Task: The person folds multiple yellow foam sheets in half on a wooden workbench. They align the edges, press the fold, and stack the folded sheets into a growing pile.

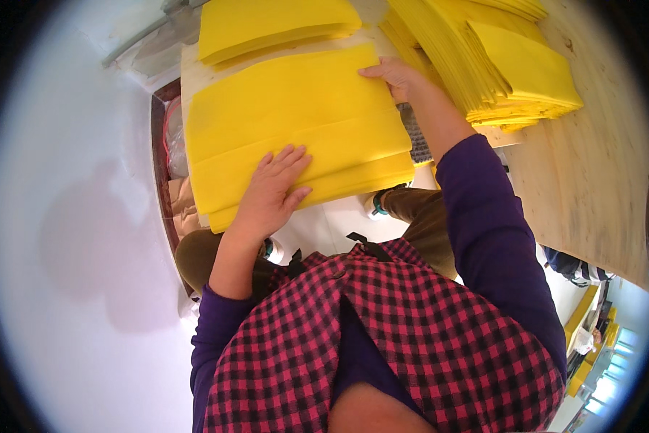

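Note:
A thick stack of yellow sheets [295, 123] lies in front of me on a pale board [189, 68]. My left hand [274, 189] lies flat on the stack's near edge, fingers spread. My right hand [395, 76] presses its fingers on the stack's far right corner. A second, smaller yellow stack [270, 25] sits behind the first. To the right, a fanned pile of yellow sheets [483, 54] rests on a wooden table [591, 166].
A dark-framed bin with clear plastic [171, 137] stands at the left of the board. A white wall [64, 216] fills the left side. A ridged grey part [415, 137] shows under the stack's right edge. My knees are below the board.

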Tool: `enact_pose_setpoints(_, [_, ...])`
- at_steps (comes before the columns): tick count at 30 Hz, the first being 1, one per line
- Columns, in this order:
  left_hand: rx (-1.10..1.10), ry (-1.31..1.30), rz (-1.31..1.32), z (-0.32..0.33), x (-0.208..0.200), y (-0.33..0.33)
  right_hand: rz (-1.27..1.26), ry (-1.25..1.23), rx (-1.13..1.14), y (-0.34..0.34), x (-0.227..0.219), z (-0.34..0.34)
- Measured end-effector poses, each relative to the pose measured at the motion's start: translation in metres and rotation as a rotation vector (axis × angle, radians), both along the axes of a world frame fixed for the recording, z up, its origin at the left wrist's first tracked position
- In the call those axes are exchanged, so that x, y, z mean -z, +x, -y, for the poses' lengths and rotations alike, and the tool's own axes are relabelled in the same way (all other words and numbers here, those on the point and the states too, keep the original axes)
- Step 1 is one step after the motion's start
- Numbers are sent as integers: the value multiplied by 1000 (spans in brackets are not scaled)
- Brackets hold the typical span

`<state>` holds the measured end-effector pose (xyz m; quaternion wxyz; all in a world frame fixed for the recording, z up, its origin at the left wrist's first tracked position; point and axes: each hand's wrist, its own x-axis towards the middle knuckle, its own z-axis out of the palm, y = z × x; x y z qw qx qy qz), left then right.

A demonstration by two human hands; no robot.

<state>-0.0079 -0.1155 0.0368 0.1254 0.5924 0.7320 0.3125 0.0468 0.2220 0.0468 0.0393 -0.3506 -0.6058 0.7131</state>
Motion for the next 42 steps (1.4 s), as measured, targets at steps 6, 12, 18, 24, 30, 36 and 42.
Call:
enact_pose_setpoints(6, [57, -70, -94, -6, -15, -7, -108, 108, -44, 3, -5, 6])
enact_pose_setpoints(12, [254, 27, -82, -55, -22, -27, -223, 46, -17, 10, -13, 14])
enact_pose_setpoints(18, [299, -93, -159, -83, -4, -42, -229, 235, 6, 13, -11, 18])
enact_pose_setpoints(24, [256, 39, -116, -72, 3, -52, -411, 502, 81, 23, -1, 34])
enact_pose_setpoints(30, [142, 46, -58, -40, 7, -81, -453, 484, 140, 25, 12, 30])
enact_pose_setpoints(36, [-113, 50, -125, 4, 5, -108, -438, 506, 170, 23, 17, 30])
enact_pose_setpoints(42, [-427, 277, -74, 6, -7, -127, -464, 628, 162, 28, 8, 37])
